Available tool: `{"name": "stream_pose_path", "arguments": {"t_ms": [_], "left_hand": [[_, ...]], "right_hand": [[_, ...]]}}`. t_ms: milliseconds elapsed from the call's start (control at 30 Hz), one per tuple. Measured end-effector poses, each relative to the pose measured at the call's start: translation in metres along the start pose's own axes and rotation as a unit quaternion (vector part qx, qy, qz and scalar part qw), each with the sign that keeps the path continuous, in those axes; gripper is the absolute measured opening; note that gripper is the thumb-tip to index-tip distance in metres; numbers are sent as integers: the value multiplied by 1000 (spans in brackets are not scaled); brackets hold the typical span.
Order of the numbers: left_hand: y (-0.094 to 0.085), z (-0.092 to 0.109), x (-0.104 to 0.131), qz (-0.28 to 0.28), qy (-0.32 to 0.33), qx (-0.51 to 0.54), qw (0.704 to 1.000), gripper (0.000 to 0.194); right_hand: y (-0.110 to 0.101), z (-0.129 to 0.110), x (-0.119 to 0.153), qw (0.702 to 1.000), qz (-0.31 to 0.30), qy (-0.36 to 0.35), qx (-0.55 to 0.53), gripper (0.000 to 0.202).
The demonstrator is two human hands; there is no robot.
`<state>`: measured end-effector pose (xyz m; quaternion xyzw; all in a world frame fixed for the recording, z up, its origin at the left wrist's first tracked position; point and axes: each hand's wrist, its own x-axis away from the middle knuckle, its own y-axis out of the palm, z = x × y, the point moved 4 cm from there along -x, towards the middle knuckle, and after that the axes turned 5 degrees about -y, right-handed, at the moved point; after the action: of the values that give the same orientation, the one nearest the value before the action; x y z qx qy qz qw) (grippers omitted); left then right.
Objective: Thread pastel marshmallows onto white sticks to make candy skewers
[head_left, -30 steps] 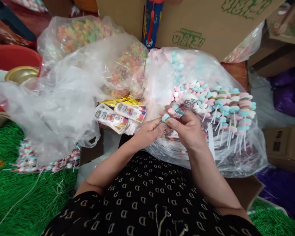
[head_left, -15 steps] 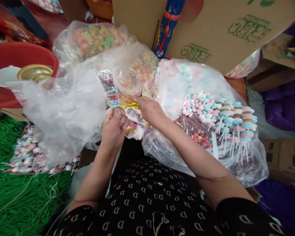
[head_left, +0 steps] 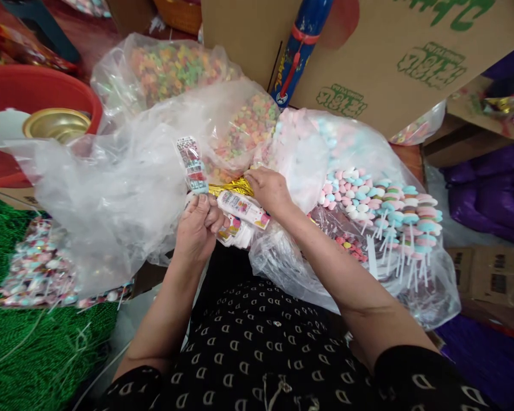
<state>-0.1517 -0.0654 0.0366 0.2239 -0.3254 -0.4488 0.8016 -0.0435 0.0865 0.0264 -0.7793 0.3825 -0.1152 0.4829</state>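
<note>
My left hand (head_left: 197, 225) is closed around the lower end of a small printed plastic wrapper (head_left: 192, 162), which stands up above the thumb. My right hand (head_left: 269, 189) has its fingers pinched at the right end of a bundle of gold twist ties (head_left: 237, 186). Just below the ties lies a stack of white printed packets (head_left: 244, 210), between the two hands. The fingertips of my right hand are partly hidden, so how many ties they grip does not show.
Bags of colourful gummies (head_left: 175, 71) lie ahead. To the right are marshmallow skewers (head_left: 411, 217) on clear plastic. On the left are a cloudy plastic bag (head_left: 111, 188), a red tub (head_left: 75, 85) and green strands (head_left: 68, 342). A cardboard box (head_left: 385, 80) stands at the back.
My right hand has shifted slightly to the right, and more of the gold ties and the packet below shows. My left hand still holds the wrapper, slightly lower in view.
</note>
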Motion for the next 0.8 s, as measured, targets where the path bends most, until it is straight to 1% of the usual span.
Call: {"name": "stream_pose_path", "arguments": {"t_ms": [33, 67, 133, 200, 267, 333, 367, 400, 433, 467, 567, 633, 700, 800], "left_hand": [[1, -3, -1, -3, -12, -1, 1000, 37], [3, -6, -2, -9, -24, -2, 1000, 37], [7, -12, -3, -27, -42, -8, 999, 36], [11, -18, -4, -39, -53, -16, 998, 35], [15, -24, -7, -42, -65, -29, 997, 36], [19, -31, -9, -46, -78, -45, 995, 37], [22, -35, -10, -51, -86, -54, 994, 37], [25, -40, -10, -56, -94, -64, 992, 37], [28, -44, -11, -60, -100, -74, 990, 37], [31, -48, -11, -63, -105, -83, 989, 36], [39, -57, -8, -70, -106, -115, 985, 34], [44, -61, -5, -83, -105, -129, 983, 34], [47, -65, -2, -92, -101, -132, 982, 35], [51, -69, 1, -101, -78, -120, 985, 42]], "right_hand": [[-6, 4, 4, 996, 45, 23, -75, 25], [-11, 8, 8, 983, 83, 52, -156, 24], [-19, 15, 19, 937, 128, 114, -306, 31], [-26, 16, 32, 884, 148, 152, -417, 40], [-34, 11, 43, 840, 161, 156, -495, 43], [-37, 3, 55, 809, 149, 150, -549, 43], [-37, -2, 60, 800, 135, 146, -566, 43], [-36, -6, 65, 797, 122, 140, -574, 41], [-34, -10, 70, 802, 115, 132, -572, 38], [-33, -12, 74, 813, 118, 118, -558, 33], [-32, -14, 83, 870, 173, 57, -458, 13], [-32, -13, 88, 900, 215, 18, -378, 5], [-33, -12, 93, 916, 244, -9, -317, 8], [-35, -12, 99, 926, 275, -38, -255, 13]]}}
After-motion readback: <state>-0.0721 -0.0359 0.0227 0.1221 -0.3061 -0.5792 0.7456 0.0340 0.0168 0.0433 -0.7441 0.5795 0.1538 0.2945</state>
